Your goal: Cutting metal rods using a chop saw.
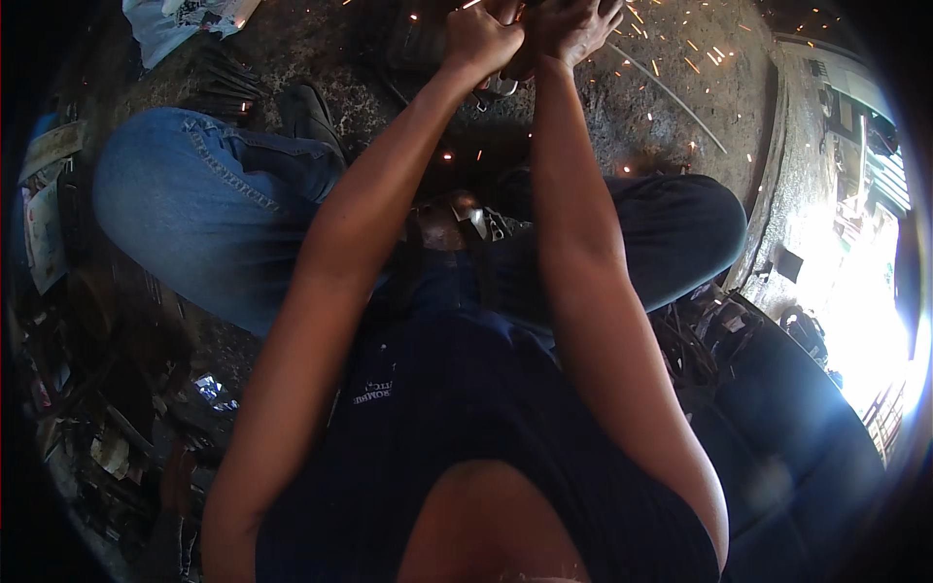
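At the top edge of the head view, my left hand (482,41) and my right hand (571,33) are close together, fingers bent. Both appear closed around a dark tool (521,64), mostly hidden by the hands and cut off by the picture's edge. A small pale metallic part (501,86) shows just below my left hand. Orange sparks (692,64) fly around the hands, thickest to the right. What the tool touches is out of view.
I sit with knees spread on a dark, stained floor (622,136). A thin rod (675,97) lies right of my hands. A white plastic bag (160,29) lies at the far left. Cluttered scrap (117,408) fills the left side; dark coiled items (719,325) lie by my right knee.
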A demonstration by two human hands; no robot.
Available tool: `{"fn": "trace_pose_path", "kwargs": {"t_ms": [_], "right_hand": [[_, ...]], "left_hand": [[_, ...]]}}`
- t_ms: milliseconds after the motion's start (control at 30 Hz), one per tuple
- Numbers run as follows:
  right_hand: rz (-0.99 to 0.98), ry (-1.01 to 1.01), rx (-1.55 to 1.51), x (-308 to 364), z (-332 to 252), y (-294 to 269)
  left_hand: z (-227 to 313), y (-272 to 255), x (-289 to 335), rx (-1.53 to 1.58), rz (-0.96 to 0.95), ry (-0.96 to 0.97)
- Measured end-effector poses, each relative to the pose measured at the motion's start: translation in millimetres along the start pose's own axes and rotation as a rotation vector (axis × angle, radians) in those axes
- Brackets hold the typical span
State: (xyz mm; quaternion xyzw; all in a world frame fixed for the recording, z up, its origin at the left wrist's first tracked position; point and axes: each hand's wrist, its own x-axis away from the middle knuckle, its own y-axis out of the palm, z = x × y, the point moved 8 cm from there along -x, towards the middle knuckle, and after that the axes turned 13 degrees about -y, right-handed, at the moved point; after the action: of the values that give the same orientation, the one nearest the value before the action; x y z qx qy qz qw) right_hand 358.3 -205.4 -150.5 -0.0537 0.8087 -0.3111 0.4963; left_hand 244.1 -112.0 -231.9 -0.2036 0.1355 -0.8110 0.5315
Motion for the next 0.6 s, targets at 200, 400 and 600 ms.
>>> {"fn": "trace_pose_path", "kwargs": {"t_ms": [200, 400, 600], "right_hand": [[0.077, -0.107, 0.087, 2.6, 1.0, -2.0], [-0.015, -0.005, 0.065, 3.6, 3.1, 0.2], [-0.005, -0.026, 0.05, 2.5, 5.8, -0.6]], "left_hand": [[12.6, -5.0, 7.0, 0.059, 0.051, 0.062], [9.5, -3.8, 5.7, 0.024, 0.027, 0.055], [7.7, -1.5, 6.0, -0.069, -0.016, -0.012]]}}
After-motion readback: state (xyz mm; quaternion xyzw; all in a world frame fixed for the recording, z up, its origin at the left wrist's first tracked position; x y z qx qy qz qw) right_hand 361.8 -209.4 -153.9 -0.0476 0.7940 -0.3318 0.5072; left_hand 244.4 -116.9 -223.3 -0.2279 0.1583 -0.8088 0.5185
